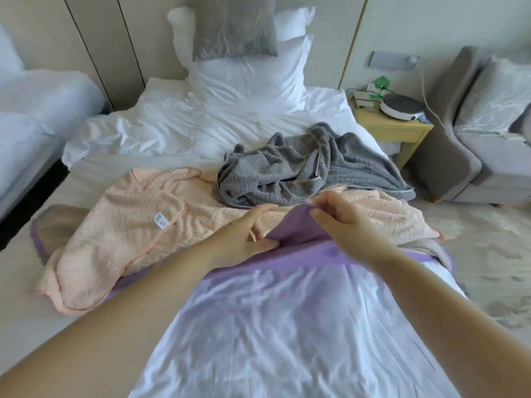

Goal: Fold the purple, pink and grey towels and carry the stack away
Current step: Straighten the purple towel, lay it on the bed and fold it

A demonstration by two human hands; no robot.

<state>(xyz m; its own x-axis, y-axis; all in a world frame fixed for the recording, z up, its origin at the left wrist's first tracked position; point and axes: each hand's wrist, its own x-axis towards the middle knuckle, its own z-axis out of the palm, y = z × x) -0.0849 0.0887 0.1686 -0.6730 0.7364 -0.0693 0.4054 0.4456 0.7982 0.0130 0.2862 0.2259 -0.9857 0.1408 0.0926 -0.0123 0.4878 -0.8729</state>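
While my left hand point(253, 234) and right hand point(342, 216) pinch the purple towel point(298, 234), it lifts. Pink towel point(138, 222) lies beneath (grey towel point(301, 168) crumpled behind).

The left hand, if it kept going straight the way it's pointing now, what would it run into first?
The left hand points up the bed, pinching the purple towel. Straight ahead, it would probably slide over the pink towel first, then reach the crumpled grey towel lying on it, though depth is hard to judge.
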